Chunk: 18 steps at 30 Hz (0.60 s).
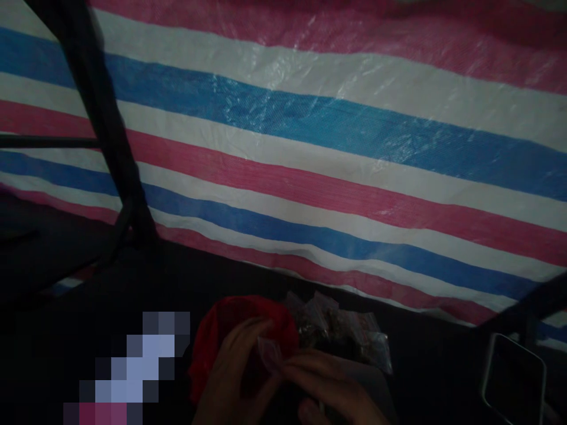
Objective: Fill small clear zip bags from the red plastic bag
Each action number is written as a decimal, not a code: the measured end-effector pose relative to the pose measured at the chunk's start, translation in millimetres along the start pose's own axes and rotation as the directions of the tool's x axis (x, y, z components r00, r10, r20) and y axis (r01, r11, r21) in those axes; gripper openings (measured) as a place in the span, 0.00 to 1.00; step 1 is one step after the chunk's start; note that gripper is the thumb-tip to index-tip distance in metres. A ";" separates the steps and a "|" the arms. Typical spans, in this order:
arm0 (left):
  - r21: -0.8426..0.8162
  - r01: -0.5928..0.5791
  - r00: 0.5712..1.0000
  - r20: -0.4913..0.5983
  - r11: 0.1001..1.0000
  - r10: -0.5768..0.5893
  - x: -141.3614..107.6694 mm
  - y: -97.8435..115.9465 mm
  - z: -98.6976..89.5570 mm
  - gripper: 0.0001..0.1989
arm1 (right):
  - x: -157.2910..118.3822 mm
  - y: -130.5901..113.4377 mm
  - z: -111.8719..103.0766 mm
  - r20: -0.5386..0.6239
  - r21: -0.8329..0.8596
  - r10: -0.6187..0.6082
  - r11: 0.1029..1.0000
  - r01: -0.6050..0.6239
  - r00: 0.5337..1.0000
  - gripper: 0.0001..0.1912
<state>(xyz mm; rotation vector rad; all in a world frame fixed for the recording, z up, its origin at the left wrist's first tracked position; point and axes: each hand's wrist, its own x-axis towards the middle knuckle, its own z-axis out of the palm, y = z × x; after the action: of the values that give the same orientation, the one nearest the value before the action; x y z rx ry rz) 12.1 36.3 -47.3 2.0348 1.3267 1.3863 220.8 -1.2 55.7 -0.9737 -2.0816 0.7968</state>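
Observation:
Low in the head view, my left hand (237,369) curls with its thumb and fingers around a small clear plastic bag (269,353). My right hand (334,386) meets it from the other side, its fingertips pinched at the bag's edge. What the bag contains, if anything, is too dark to make out. Behind my left hand lies a bright red bag or cloth (212,330), partly covered by that hand. Just beyond my right hand, several small clear packets (330,319) with dark contents lie in a heap.
At the right rests a phone-like device (514,378) with a dark screen and pale rim. A striped plastic sheet (310,141) hangs across the back. A dark frame post (104,124) slants down at the left. The lower left is pixelated, and the surface beneath is very dark.

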 end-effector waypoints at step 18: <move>-0.294 0.572 0.678 -0.355 0.766 -0.643 25.4 14.2 -52.1 0.21 | 12.8 21.7 66.8 -0.129 -0.208 0.368 0.898 -0.388 0.921 0.24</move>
<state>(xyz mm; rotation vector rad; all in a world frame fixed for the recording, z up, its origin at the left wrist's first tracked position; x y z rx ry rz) -23.4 39.4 0.5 1.0114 1.7892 1.5780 170.5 5.2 5.4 -1.5486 -1.9635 0.6938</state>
